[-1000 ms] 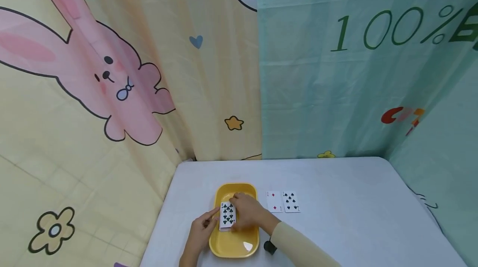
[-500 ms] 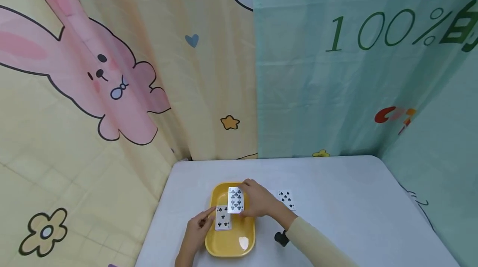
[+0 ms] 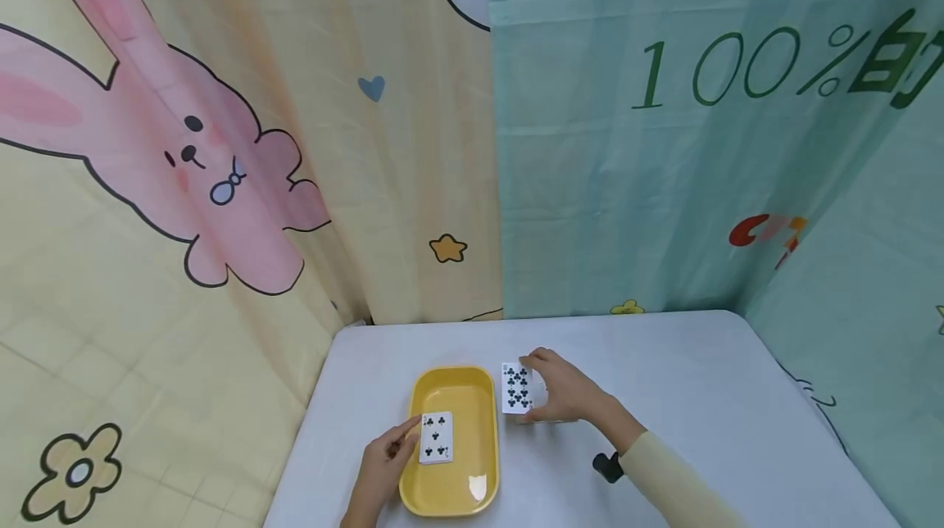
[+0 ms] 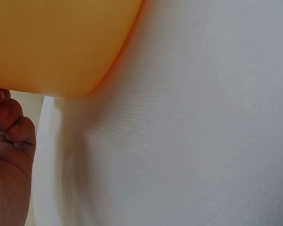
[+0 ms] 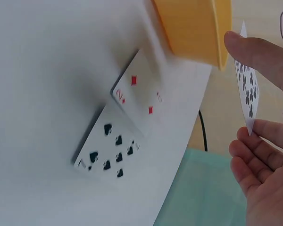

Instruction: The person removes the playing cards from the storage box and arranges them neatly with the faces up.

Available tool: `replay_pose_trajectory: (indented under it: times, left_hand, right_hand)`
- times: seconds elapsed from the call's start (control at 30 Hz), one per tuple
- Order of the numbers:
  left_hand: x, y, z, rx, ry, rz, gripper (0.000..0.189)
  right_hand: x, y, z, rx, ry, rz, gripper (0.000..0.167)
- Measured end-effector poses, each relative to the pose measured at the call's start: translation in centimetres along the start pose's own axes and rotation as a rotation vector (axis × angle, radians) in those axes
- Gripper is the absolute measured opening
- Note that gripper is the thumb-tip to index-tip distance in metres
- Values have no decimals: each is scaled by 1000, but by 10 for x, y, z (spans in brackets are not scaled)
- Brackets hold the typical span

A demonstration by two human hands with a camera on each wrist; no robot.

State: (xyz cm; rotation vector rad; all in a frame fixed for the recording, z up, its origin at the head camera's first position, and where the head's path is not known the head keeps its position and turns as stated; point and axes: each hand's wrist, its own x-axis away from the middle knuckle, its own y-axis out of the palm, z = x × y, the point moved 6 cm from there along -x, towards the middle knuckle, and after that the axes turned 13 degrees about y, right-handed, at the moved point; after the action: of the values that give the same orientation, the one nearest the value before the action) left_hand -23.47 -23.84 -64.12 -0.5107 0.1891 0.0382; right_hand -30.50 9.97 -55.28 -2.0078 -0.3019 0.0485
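Observation:
My right hand (image 3: pixel 568 389) pinches a clubs playing card (image 3: pixel 515 389) by its edges, thumb on one end and fingers on the other. In the right wrist view this card (image 5: pixel 247 92) is held up off the table, seen nearly edge-on. A stack of cards (image 3: pixel 437 439), five of clubs on top, lies in the yellow tray (image 3: pixel 460 503). At the tray's left rim is my left hand (image 3: pixel 379 466), its index finger reaching to the stack's corner. Curled fingers (image 4: pixel 12 117) show under the rim in the left wrist view.
A two of diamonds (image 5: pixel 141 92) and a seven of spades (image 5: pixel 111 146) lie face up side by side on the white table (image 3: pixel 664 397), right of the tray. The right hand mostly covers them in the head view. Printed curtains (image 3: pixel 590 184) hang behind the table.
My right hand has lifted the top clubs card from the stack and carried it right, out past the tray's edge. The five of clubs now shows on the stack. My left hand stays at the rim.

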Motion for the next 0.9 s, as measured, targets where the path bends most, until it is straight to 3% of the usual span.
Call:
replay_pose_trajectory:
  times: [0.3, 0.5, 0.9]
  left_hand:
    - [0, -1, 0, -9, 35, 10, 29]
    - [1, -2, 2, -13, 87, 31, 28]
    - [1, 0, 0, 18, 15, 3, 30]
  right_hand:
    - [12, -23, 63, 10, 107, 36, 89]
    - [18, -24, 98, 61, 147, 31, 89]
    - [20, -10, 136, 146, 196, -21, 89]
